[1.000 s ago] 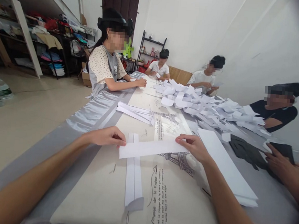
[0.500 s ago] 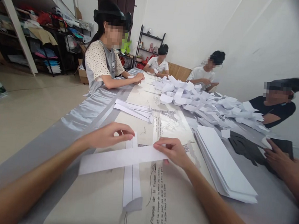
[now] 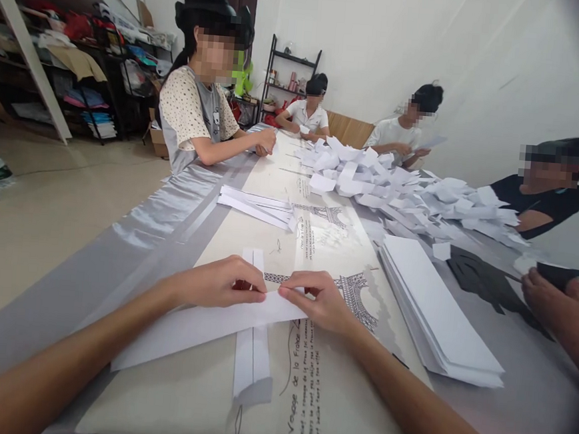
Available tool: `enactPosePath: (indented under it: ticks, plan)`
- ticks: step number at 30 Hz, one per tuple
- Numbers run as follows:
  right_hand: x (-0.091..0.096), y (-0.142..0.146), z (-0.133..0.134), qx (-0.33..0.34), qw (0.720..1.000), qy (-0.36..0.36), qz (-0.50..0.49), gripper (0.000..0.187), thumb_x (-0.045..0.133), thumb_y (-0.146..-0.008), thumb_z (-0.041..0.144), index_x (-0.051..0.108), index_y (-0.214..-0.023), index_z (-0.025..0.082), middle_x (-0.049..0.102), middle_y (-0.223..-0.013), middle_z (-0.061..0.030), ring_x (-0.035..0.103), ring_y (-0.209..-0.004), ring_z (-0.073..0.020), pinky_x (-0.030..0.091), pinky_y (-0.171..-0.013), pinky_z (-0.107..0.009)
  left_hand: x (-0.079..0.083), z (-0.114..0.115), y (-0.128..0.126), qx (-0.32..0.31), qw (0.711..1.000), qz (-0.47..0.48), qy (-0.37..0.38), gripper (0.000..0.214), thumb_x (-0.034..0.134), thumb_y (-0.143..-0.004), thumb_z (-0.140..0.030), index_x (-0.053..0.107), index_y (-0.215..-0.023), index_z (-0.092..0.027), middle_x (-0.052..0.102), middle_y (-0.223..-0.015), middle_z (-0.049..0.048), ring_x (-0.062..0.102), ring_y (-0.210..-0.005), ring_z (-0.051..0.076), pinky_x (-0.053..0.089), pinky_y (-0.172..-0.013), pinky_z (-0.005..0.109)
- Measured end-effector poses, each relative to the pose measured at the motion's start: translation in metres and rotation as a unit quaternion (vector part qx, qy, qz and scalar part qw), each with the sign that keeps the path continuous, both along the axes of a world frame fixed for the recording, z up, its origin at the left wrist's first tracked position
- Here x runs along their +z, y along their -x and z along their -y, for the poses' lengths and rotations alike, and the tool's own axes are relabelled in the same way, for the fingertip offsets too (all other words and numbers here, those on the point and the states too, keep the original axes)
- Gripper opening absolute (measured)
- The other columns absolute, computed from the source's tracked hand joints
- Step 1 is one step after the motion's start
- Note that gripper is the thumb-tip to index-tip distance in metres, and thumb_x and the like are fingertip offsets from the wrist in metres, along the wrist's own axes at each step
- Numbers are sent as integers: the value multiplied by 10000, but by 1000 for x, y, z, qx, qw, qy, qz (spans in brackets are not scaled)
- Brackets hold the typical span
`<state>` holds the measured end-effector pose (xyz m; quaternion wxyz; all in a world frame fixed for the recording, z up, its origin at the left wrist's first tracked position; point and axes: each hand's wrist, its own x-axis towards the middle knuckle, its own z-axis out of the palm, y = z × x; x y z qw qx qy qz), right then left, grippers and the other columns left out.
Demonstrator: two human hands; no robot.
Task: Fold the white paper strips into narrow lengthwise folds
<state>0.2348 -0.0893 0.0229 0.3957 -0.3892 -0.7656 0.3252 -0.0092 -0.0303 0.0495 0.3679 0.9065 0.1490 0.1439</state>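
Observation:
A long white paper strip (image 3: 200, 327) slants across the table in front of me, its left end lower and nearer. My left hand (image 3: 224, 282) pinches its upper edge with thumb and finger. Just beside it, my right hand (image 3: 320, 300) pinches the strip near its right end. The fingertips of both hands almost meet. Under the strip lies another paper strip (image 3: 252, 361) pointing away from me, with a dark line along its length and a curled near end. Both are over a printed cloth (image 3: 155, 400) with writing and tower drawings.
Several lined paper strips (image 3: 255, 207) lie farther up the cloth. A stack of long white sheets (image 3: 437, 309) is at my right, with a heap of paper pieces (image 3: 397, 185) behind it. Co-workers sit around the table; one co-worker's hand (image 3: 558, 305) holds something black at the right edge.
My left hand has moved right and now grips the crossing strip beside my right hand. The strip has shifted left and nearer. The view has tilted slightly.

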Motion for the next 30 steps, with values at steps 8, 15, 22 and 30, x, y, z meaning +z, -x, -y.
enactPosePath:
  ticks: [8,15,22,30]
  plan:
    - [5,-44,-13,-87,995,20,-54,192,730,-890,379,794,-804,220,690,-713,-27,497,-567,-125,340,-483,-274,7,-16,16,39,999,-1,15,341,543,-982,-383,667,-774,-143,560,-678,0,429,-626,113,366,-610,238]
    - [6,-92,-24,-185,975,63,-108,286,772,-822,477,770,-772,195,668,-722,-42,533,-580,-148,401,-481,-284,13,-35,42,113,992,27,56,398,598,-934,-472,678,-727,-141,510,-634,-7,393,-591,97,303,-512,218]
    - [6,-93,-24,-206,971,70,-101,315,764,-820,510,764,-776,198,700,-745,-44,582,-604,-169,455,-519,-300,8,-46,62,205,972,72,89,384,648,-888,-493,714,-760,-137,616,-666,34,458,-570,103,336,-494,228]
    - [11,-87,-20,-176,981,74,-22,315,723,-862,512,765,-802,205,627,-675,-23,497,-542,-132,444,-510,-295,4,-57,72,281,944,163,49,363,638,-887,-468,620,-699,-158,468,-595,-23,400,-555,94,304,-518,241]
